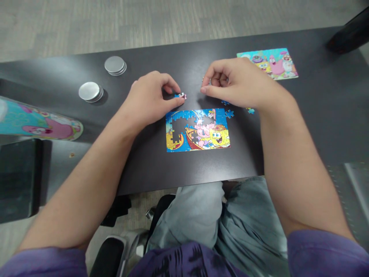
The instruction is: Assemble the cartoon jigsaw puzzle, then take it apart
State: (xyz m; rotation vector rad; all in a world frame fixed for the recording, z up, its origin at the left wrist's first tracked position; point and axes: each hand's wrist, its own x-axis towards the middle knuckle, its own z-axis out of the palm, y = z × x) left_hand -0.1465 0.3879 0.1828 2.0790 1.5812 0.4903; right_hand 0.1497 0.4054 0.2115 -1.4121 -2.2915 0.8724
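A partly assembled cartoon jigsaw puzzle point(219, 136) lies on the dark table point(184, 169), with gaps at its upper left, upper right and middle. Above its left part, my left hand point(152, 96) pinches a small blue, white and pink puzzle piece point(181, 95) between thumb and fingers. My right hand point(227, 80) is above the puzzle's upper right side, fingers curled and thumb near the index finger. A sliver of something small shows at its fingertips, too hidden to name. Loose blue pieces point(230, 114) lie beneath and beside my right hand.
A cartoon picture card point(278, 67) lies behind my right hand. Two stacks of silvery discs point(114, 64) point(89, 91) stand at the left. A cartoon-printed cylinder point(43, 125) is at the far left, a black object point(350, 32) at the top right corner.
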